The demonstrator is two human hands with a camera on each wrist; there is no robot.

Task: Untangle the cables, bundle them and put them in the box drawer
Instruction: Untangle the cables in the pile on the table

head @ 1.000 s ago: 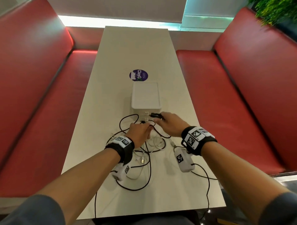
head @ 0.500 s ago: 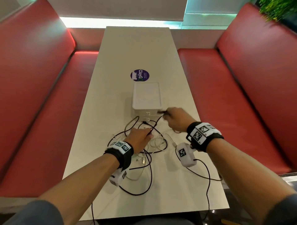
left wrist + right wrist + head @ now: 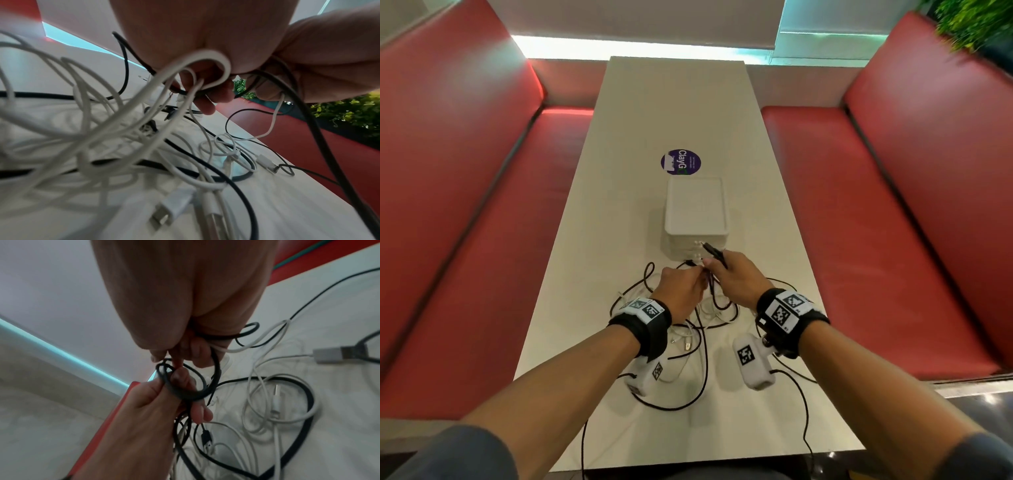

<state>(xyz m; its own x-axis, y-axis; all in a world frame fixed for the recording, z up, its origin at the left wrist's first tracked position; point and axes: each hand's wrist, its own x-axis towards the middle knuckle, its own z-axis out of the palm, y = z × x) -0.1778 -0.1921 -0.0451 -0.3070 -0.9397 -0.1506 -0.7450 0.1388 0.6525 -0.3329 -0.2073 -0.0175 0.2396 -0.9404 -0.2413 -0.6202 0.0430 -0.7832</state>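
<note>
Both hands gripping tangled cables before closed box.

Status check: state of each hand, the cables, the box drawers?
left hand: grips tangled cables
right hand: holds a black cable, plug end sticking out
cables: black and white, tangled, mostly lying on the table
box: drawers look closed, nothing stowed yet

1. The box stands at mid-surface, a sticker just behind it.
2. The cables lie tangled on the surface in front of the box.
3. Benches flank the surface on both sides.
</note>
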